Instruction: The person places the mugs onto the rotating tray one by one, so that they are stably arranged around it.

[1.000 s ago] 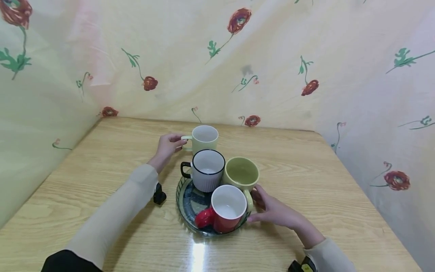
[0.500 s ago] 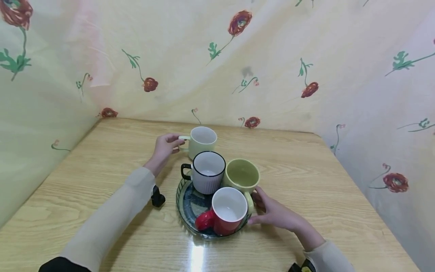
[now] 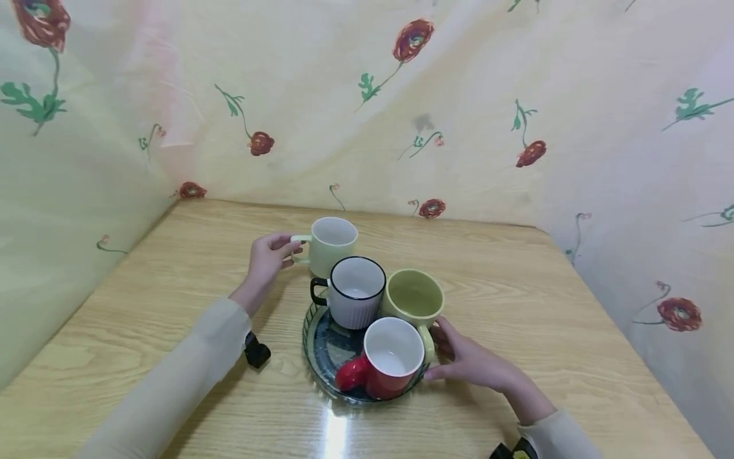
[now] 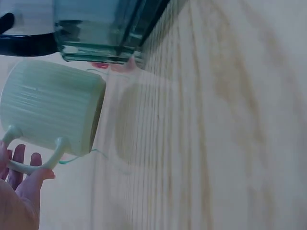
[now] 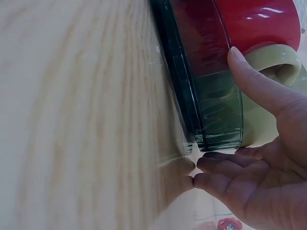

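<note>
My left hand (image 3: 267,258) grips the handle of a pale green mug (image 3: 332,247) behind the dish. In the left wrist view this mug (image 4: 53,105) hangs upright above the table, with a gap under its base. A round dark glass dish (image 3: 312,357) holds a white mug with black rim and handle (image 3: 357,287), a yellow-green mug (image 3: 414,296) and a red mug with white inside (image 3: 385,382). At the dish's right side rests my right hand (image 3: 476,360). The right wrist view shows its thumb (image 5: 256,81) against the dish wall, fingers spread along the side.
A light wood table (image 3: 189,274) carries everything. Floral cloth (image 3: 321,108) hangs behind it and along both sides. The white mug stands close in front of the pale green one. The red and yellow-green mugs crowd the dish's right side.
My left hand has carried the pale green mug to the left and a little nearer, away from the dish. The right hand and the dish stay together; the head view shifts slightly.
</note>
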Demonstrator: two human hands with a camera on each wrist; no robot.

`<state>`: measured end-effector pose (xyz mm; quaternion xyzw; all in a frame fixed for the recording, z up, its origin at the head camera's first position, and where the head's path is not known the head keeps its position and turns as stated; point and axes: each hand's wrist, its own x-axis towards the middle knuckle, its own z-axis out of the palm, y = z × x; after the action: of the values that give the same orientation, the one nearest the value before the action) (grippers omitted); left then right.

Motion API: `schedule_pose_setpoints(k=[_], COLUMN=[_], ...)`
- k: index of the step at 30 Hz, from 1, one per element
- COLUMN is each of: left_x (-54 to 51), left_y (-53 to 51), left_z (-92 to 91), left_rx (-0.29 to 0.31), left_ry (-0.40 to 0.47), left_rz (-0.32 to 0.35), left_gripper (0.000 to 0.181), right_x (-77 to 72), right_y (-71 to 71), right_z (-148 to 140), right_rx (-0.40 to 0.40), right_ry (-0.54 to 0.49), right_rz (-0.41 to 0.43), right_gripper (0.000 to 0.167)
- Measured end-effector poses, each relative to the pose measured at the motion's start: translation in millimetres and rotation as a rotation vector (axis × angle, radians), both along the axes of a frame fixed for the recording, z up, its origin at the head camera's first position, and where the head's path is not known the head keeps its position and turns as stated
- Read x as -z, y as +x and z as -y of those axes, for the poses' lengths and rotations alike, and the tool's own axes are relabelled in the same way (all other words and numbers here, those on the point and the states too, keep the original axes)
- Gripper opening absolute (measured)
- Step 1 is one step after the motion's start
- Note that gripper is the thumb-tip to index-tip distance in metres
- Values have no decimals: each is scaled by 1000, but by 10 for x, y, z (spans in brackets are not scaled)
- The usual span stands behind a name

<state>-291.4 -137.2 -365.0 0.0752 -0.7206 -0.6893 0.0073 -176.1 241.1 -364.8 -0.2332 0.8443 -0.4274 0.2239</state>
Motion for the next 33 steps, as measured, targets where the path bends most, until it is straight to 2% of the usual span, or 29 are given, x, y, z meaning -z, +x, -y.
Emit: schedule_pose_setpoints(k=[8,15,19,27,33], left_x=[-64,-143,-218,-301,-371], left_y=[192,339,438,607,751], left_z=[128,225,293,422,474], left_rx=[-5,-1,6,17,3], left_ry=[9,49,89,118,160], left_rz=[-50,-57,-70,-93,-102], left_gripper=[35,36,30,8,12], right_x=[41,39,10,-10,-18], right_y=[4,-11,-33,-36,-31], right_z=[-13,-13,-16,-17,-17], right_rx=[-8,-33,-41,-44,-44], right_ry=[-35,-41,-26,-15,-16], right_rz=[25,9,-7,1,6], right_gripper=[111,110,109,107,103])
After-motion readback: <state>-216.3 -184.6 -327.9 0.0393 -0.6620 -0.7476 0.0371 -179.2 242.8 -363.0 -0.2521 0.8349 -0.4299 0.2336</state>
